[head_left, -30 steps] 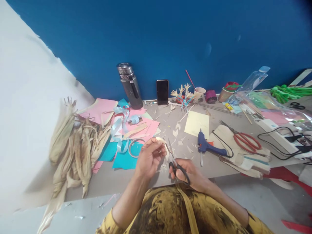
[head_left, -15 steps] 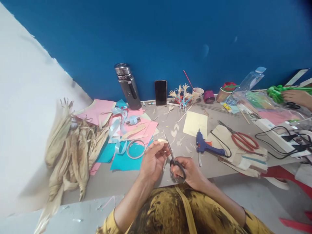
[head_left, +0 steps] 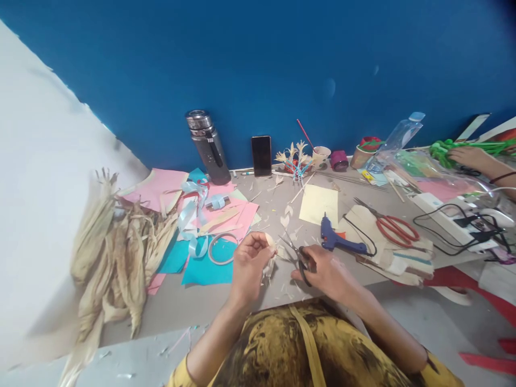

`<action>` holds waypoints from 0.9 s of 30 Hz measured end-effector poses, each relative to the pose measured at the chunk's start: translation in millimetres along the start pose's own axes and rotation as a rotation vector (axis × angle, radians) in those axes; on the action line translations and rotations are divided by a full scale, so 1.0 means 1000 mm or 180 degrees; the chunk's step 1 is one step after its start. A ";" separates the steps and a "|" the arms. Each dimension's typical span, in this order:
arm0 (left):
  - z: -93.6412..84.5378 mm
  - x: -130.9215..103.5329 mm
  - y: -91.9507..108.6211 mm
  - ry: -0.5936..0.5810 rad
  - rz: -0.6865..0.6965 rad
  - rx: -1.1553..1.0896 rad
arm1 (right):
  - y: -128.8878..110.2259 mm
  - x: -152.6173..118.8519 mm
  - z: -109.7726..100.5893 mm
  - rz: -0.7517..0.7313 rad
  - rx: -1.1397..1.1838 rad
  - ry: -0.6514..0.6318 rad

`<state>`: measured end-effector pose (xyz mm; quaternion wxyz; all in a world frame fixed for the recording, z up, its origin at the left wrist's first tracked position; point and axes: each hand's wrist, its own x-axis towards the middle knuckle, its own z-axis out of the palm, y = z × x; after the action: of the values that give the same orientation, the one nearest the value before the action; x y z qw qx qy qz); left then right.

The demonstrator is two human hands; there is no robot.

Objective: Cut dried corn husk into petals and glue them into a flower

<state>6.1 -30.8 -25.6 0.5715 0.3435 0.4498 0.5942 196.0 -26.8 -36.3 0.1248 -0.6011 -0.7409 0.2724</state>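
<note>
A small pale piece of corn husk (head_left: 269,241) is pinched between the thumb and fingers of my left hand (head_left: 250,266). My right hand (head_left: 322,273) grips black-handled scissors (head_left: 301,264) whose blades are spread and point up and left, a little apart from the piece. Husk scraps and cut petal shapes (head_left: 286,221) lie on the table just beyond both hands. Left of my left hand, a roll of tape (head_left: 213,261) rests on blue paper (head_left: 193,277). A blue glue gun (head_left: 342,242) lies beyond my right hand.
Dried corn husks (head_left: 121,258) hang over the table's left edge. A thermos (head_left: 209,153), phone (head_left: 262,156), husk flowers (head_left: 296,161) and paper cup (head_left: 321,156) line the wall. Rightward are a glove (head_left: 403,260), red-handled scissors (head_left: 397,230), a power strip (head_left: 443,217) and another person's hand (head_left: 470,157).
The scissors have moved right, away from the husk piece, and their blades have spread. My left hand has turned with the piece. The view has shifted slightly.
</note>
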 end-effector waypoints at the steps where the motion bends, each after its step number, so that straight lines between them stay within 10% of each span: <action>1: 0.000 -0.001 0.000 -0.0005 0.0063 0.0088 | 0.002 0.001 -0.001 0.0040 -0.0151 0.0013; 16: -0.010 -0.002 0.001 -0.0176 -0.0164 0.0337 | -0.014 0.011 0.004 -0.0100 -0.0862 -0.0222; 27: -0.016 0.007 -0.008 -0.0241 -0.0415 0.0520 | -0.001 0.022 -0.013 -0.0421 -0.0063 -0.0688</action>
<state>-6.8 -26.8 -39.4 0.5956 0.3812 0.4962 0.5037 196.2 -2.8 -28.4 0.0559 -0.5193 -0.7907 0.3195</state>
